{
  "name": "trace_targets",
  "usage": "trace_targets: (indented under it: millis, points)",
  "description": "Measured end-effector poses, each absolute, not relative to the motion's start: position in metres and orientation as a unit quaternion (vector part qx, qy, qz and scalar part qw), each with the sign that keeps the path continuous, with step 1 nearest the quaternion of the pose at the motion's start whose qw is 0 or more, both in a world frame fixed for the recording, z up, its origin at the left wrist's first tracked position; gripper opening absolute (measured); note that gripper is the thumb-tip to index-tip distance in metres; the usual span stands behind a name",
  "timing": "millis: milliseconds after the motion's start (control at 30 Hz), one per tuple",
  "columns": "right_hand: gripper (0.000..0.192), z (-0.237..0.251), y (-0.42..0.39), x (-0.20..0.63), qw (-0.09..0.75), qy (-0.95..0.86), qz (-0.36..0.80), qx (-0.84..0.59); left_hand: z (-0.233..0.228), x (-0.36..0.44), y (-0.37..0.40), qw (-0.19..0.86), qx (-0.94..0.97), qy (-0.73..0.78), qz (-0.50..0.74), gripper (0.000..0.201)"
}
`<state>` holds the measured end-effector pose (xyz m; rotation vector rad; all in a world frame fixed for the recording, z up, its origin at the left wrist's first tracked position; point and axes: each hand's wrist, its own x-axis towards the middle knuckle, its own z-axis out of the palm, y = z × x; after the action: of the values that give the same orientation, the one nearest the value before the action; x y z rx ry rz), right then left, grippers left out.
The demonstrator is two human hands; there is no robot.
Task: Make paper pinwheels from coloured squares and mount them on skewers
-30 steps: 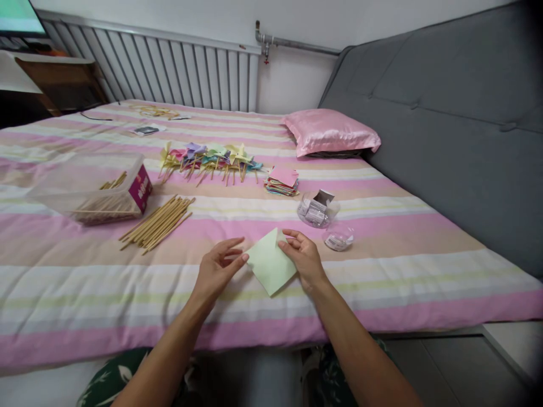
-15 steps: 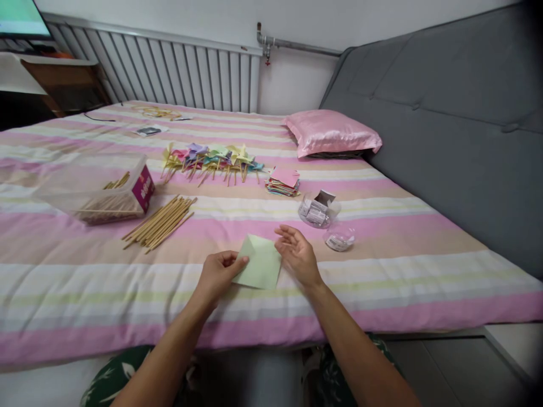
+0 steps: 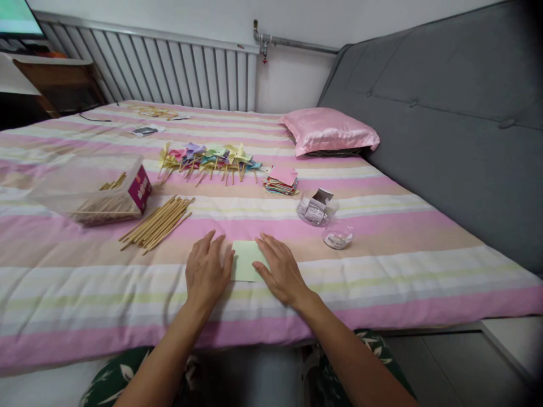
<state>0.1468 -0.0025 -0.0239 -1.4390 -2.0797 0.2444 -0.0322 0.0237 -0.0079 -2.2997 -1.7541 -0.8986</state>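
A pale green square of paper [image 3: 246, 261] lies flat on the striped bedspread between my hands. My left hand [image 3: 207, 270] rests at its left edge, palm down with the fingers apart. Across the paper's right side lies my right hand [image 3: 280, 268], fingers stretched out and covering that edge. Left of them, a bundle of thin wooden sticks [image 3: 156, 223] is spread on the bed. Farther back are several finished paper pinwheels [image 3: 216, 158] on sticks, and a stack of coloured paper [image 3: 280, 180] with a pink sheet on top.
A clear plastic box [image 3: 106, 192] with more sticks lies at the left. To the right stand two clear round containers, one holding small boxes [image 3: 316, 208], the other [image 3: 337, 236] nearer me. A pink pillow [image 3: 331, 131] sits by the grey headboard [image 3: 436, 107].
The green paper has gone from being held up, tilted, in my left hand to lying flat on the bed. Both hands have opened and come down at its sides.
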Motion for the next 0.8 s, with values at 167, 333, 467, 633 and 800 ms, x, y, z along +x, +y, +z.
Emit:
trace_targets:
  millis: [167, 333, 467, 633, 800]
  points:
    - [0.058, -0.030, -0.005, 0.144, 0.212, -0.799, 0.090, -0.555, -0.026, -0.027, 0.026, 0.005, -0.881, -0.421, -0.216, 0.044]
    - [0.064, -0.030, -0.007, 0.145, 0.175, -0.794, 0.100, -0.574, -0.036, -0.025, 0.020, -0.002, -0.888, -0.434, -0.151, 0.049]
    - [0.065, -0.029, -0.007, 0.145, 0.162, -0.792, 0.105, -0.579, -0.032, -0.025, 0.019, 0.013, -0.872, -0.476, -0.112, 0.050]
    - [0.068, -0.031, -0.007, 0.145, 0.160, -0.779, 0.106, -0.597, -0.024, -0.021, 0.016, 0.007, -0.853, -0.515, -0.084, 0.053]
    - [0.069, -0.032, -0.006, 0.146, 0.184, -0.762, 0.109, -0.611, -0.025, -0.021, 0.015, 0.011, -0.842, -0.533, -0.086, 0.057]
